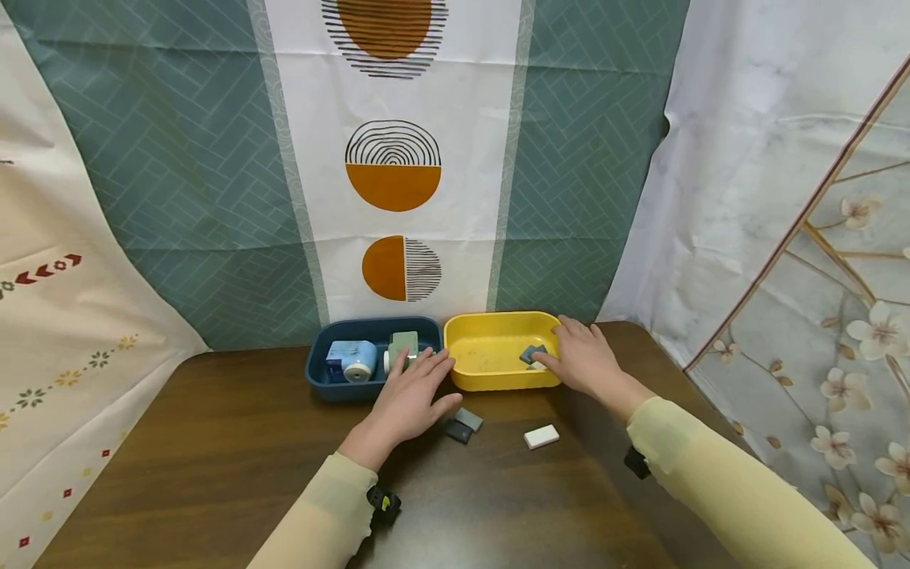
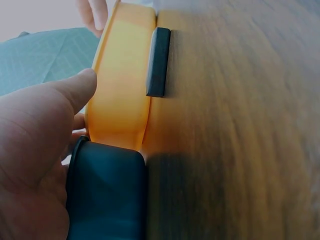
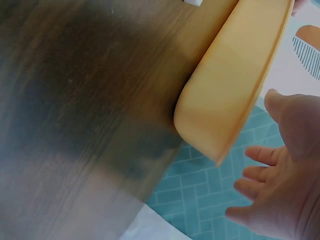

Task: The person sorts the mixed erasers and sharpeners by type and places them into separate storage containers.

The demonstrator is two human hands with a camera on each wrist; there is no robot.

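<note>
In the head view my left hand (image 1: pixel 411 405) reaches over the right end of a dark blue tray (image 1: pixel 348 391), its fingertips at the left rim of a yellow tray (image 1: pixel 498 381). Its fingers look straight, the thumb stretched to the right. At the yellow tray's right end is my right hand (image 1: pixel 586 359), fingers extended around the rim; the right wrist view shows its fingers spread, with the thumb near the rim. I cannot tell whether it touches. Inside the yellow tray lie a blue-grey block (image 1: pixel 532 353) and a whitish block (image 1: pixel 537 366), partly hidden by the right thumb.
A white block (image 1: pixel 542 437), a dark grey block (image 1: pixel 457 431) and a lighter grey block (image 1: pixel 469 419) lie on the wooden table (image 1: pixel 498 506). The blue tray holds a light-blue item (image 1: pixel 348 356) and a green item (image 1: pixel 403 343). Patterned cloth (image 1: pixel 213 158) hangs behind.
</note>
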